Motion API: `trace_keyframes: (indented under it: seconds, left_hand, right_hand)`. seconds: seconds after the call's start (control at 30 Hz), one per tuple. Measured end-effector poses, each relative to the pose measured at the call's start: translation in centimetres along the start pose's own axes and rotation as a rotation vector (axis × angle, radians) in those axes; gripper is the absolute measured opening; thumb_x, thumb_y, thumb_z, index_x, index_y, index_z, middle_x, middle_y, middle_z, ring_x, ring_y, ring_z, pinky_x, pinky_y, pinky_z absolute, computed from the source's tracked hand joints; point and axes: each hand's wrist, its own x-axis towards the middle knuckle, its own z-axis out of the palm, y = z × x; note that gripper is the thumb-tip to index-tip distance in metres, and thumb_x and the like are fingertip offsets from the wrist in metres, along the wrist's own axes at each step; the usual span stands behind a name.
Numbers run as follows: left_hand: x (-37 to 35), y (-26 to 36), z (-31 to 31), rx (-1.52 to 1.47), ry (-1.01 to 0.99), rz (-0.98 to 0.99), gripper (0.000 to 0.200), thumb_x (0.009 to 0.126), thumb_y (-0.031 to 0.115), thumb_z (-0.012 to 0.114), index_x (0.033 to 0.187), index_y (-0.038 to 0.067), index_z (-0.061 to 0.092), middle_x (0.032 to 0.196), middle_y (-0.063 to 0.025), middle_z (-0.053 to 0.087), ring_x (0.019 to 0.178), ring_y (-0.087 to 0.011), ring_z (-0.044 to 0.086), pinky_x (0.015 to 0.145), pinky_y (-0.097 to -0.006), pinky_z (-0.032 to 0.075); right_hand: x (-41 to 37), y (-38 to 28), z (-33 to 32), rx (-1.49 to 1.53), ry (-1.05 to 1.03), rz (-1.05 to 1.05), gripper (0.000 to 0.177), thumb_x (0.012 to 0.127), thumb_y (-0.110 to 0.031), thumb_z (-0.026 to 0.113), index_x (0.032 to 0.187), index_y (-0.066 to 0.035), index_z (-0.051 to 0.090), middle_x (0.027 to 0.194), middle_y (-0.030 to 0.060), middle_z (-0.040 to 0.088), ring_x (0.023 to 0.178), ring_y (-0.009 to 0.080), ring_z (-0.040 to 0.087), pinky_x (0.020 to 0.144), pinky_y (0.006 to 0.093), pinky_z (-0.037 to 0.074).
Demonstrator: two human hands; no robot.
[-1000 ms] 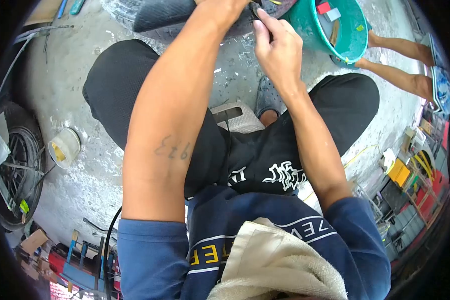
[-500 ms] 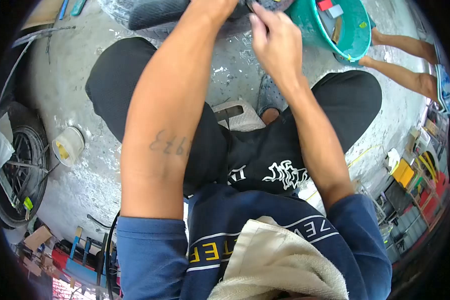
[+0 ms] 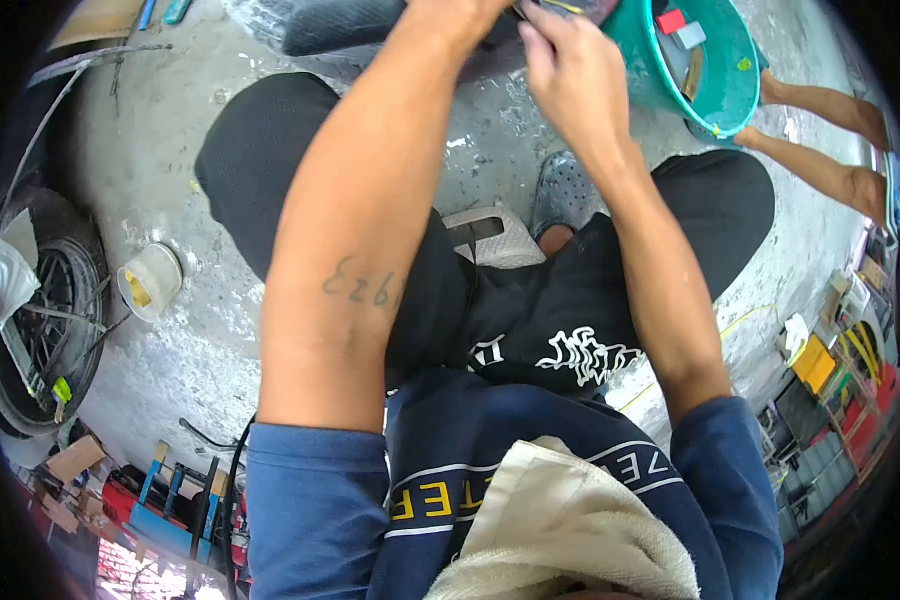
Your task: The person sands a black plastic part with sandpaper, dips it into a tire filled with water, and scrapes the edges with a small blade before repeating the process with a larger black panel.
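Note:
My right hand point(image 3: 582, 80) is closed, its thumb and forefinger pinched together at the top edge of the view. What they pinch is hidden. My left hand point(image 3: 460, 10) is beside it, mostly cut off by the frame, so its fingers do not show. Both hands are at a dark, rounded object point(image 3: 370, 60) with a glossy, mottled surface, which lies on the floor and runs out of view. A long black piece point(image 3: 330, 28) lies along it, close to my left wrist.
A green tub point(image 3: 720, 95) stands right of my right hand, holding red and grey blocks. Another person's legs point(image 3: 820, 165) are beyond it. On the left are a wheel with a tyre point(image 3: 45, 330) and a small white bucket point(image 3: 150, 285). A slatted sandal point(image 3: 562, 190) is below my hands.
The whole scene has shifted right in the view, as the camera turned. Both hands remain at the dark object, with the right hand still pinched.

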Motion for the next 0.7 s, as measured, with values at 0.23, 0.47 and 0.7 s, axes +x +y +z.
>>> trace_keyframes:
  seconds: [0.23, 0.47, 0.7]
  left_hand:
    - [-0.4, -0.2, 0.0, -0.033, 0.011, 0.075, 0.036, 0.091, 0.03, 0.054, 0.094, 0.004, 0.08, 0.092, -0.024, 0.075, 0.087, -0.0421, 0.074, 0.079, -0.0501, 0.059]
    - [-0.4, -0.4, 0.5, 0.0, 0.026, 0.061, 0.047, 0.099, 0.034, 0.047, 0.088, 0.002, 0.079, 0.088, -0.0248, 0.074, 0.083, -0.0417, 0.075, 0.079, -0.051, 0.058]
    - [-1.0, -0.3, 0.5, 0.002, 0.147, 0.135, 0.047, 0.099, 0.032, 0.048, 0.083, 0.0, 0.077, 0.083, -0.0257, 0.073, 0.076, -0.0435, 0.073, 0.074, -0.0525, 0.057]
  right_hand:
    - [-2.0, 1.4, 0.7, -0.011, -0.003, 0.019, 0.024, 0.092, -0.011, 0.067, 0.113, -0.002, 0.074, 0.081, 0.0217, 0.064, 0.077, 0.0399, 0.065, 0.071, 0.0464, 0.052]
    - [-6.2, -0.5, -3.8, 0.137, -0.069, 0.348, 0.024, 0.09, -0.012, 0.073, 0.112, -0.005, 0.076, 0.079, 0.0171, 0.067, 0.073, 0.035, 0.066, 0.07, 0.0426, 0.054]
    - [-1.6, 2.0, 1.1, 0.009, 0.083, 0.084, 0.022, 0.091, -0.015, 0.073, 0.11, -0.006, 0.077, 0.077, 0.0168, 0.066, 0.07, 0.0333, 0.065, 0.067, 0.0421, 0.053]
